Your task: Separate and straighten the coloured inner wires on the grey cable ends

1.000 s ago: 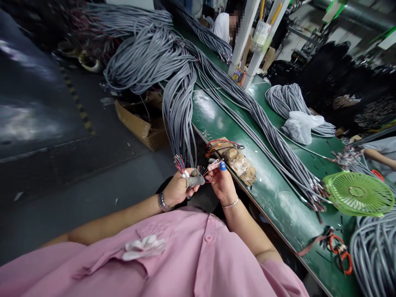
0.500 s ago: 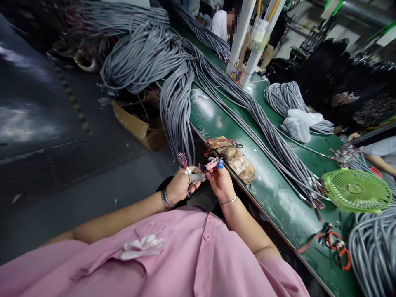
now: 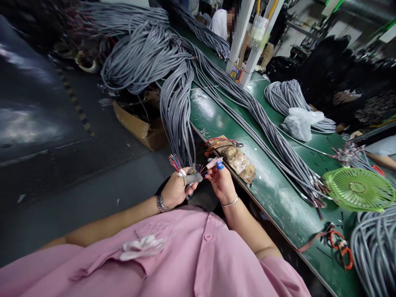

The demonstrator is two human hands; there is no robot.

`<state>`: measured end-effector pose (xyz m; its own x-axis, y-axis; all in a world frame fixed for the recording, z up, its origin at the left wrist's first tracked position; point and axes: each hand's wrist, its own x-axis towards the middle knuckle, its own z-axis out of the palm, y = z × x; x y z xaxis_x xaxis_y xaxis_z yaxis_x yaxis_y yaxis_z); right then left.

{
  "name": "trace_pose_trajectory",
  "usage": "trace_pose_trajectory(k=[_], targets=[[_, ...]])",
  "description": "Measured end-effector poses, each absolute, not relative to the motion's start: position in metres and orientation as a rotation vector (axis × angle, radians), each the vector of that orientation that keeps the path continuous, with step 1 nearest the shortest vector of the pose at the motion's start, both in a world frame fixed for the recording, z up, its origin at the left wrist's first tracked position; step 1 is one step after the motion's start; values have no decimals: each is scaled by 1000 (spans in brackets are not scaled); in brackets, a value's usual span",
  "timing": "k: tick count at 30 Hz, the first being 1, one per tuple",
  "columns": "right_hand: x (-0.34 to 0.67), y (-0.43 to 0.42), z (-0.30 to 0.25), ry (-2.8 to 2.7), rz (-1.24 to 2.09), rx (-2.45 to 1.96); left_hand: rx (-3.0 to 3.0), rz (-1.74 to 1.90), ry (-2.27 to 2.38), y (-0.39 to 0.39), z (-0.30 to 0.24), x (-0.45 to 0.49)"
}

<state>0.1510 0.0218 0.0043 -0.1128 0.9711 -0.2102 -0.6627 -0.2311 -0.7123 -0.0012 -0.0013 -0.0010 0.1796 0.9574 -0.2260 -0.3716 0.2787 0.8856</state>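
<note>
My left hand [image 3: 175, 190] is closed around grey cables. The stripped end of one grey cable [image 3: 194, 178] points right from its fingers, with thin coloured wires fanned out at the tip. Another bunch of coloured wires [image 3: 175, 162] with bare copper ends sticks up above the hand. My right hand [image 3: 223, 185] is just right of the cable end, a blue cover on its thumb. Its fingers are closed on a small pale pink tool [image 3: 213, 162] whose kind I cannot make out. Whether those fingers also touch a wire is too small to tell.
Wrapped brown blocks [image 3: 237, 163] with a red cord lie at the edge of the green table [image 3: 275, 198]. Long grey cable bundles [image 3: 247, 107] cross it. A green fan [image 3: 359, 189] and orange-handled scissors [image 3: 340, 247] are at right. A cardboard box [image 3: 142, 128] stands on the floor.
My left hand has shifted slightly left with the cables, widening the gap between my hands. The pink tool has turned a little in my right hand.
</note>
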Motion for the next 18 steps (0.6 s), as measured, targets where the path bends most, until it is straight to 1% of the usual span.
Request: trace_pose_trajectory(k=[7, 13, 15, 18], targets=[[150, 22, 2, -554, 1627, -841, 768, 1091, 941, -1, 10, 9], [151, 26, -17, -717, 1278, -997, 774, 1090, 956, -2, 13, 11], [151, 28, -18, -718, 1319, -982, 768, 1090, 962, -2, 12, 11], [151, 32, -13, -643, 1532, -877, 753, 1094, 970, -1, 9, 12]])
